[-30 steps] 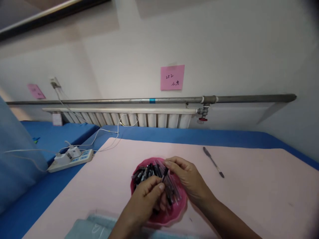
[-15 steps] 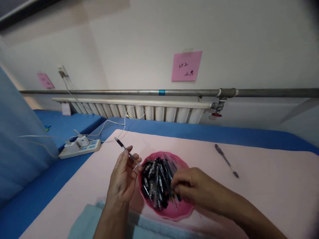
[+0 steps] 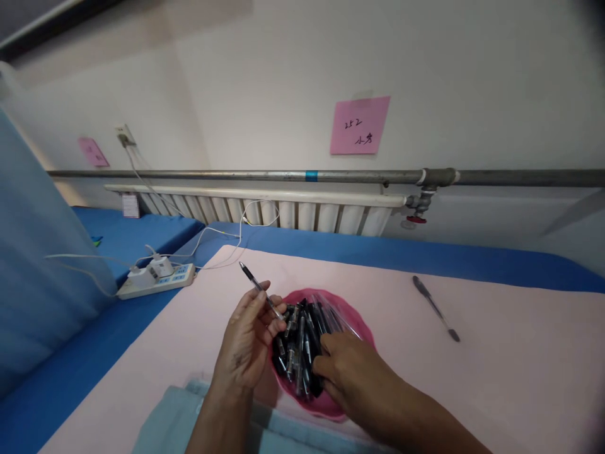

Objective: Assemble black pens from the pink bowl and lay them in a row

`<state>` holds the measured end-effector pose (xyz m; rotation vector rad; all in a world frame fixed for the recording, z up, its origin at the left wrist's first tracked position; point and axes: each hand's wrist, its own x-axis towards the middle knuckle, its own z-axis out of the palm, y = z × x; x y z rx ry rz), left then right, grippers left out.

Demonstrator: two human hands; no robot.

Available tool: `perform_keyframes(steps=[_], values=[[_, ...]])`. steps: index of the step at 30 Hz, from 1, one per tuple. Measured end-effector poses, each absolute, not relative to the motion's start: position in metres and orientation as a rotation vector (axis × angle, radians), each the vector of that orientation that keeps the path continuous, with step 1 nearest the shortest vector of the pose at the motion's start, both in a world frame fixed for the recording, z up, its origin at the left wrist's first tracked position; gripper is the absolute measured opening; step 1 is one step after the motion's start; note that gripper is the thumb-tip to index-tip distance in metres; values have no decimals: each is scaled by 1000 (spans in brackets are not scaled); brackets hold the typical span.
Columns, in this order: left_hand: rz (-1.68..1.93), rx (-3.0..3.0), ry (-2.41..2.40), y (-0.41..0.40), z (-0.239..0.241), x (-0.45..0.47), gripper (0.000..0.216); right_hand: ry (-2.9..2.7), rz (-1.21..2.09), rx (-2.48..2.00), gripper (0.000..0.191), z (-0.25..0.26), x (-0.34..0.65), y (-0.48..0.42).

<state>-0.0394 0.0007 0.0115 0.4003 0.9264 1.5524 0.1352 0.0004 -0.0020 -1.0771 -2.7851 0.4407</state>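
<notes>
My left hand (image 3: pixel 246 340) pinches an uncapped pen (image 3: pixel 250 276) between thumb and fingers, left of a pink basket (image 3: pixel 365 323). The pen has a black grip and a clear barrel, and its tip points up and to the left. Black caps and clear pen parts (image 3: pixel 301 347) fill the basket in a loose heap. Over the basket's right half, my right hand (image 3: pixel 352 369) has its fingers closed down among these parts. What it grips is hidden by the fingers. On the pink sheet to the right lies another pen (image 3: pixel 435 307), clear with dark ends.
The pink sheet (image 3: pixel 510 353) covers a blue bed (image 3: pixel 472 257). Light blue folded cloth (image 3: pixel 165 419) lies at the front edge. A power strip (image 3: pixel 155 284) with plugs and white cables is at the left, near a blue curtain (image 3: pixel 38 252). A radiator (image 3: pixel 305 214) runs behind.
My right hand has moved left and deeper into the heap of pen parts. My left hand, still holding the pen, has come slightly right, closer over the basket's rim. The view has shifted a little.
</notes>
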Motion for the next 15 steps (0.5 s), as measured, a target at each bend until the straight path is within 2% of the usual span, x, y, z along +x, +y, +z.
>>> perform_keyframes(steps=[15], values=[[1494, 422, 915, -1, 12, -37, 26, -2874, 290, -1154, 13, -5, 132, 0]])
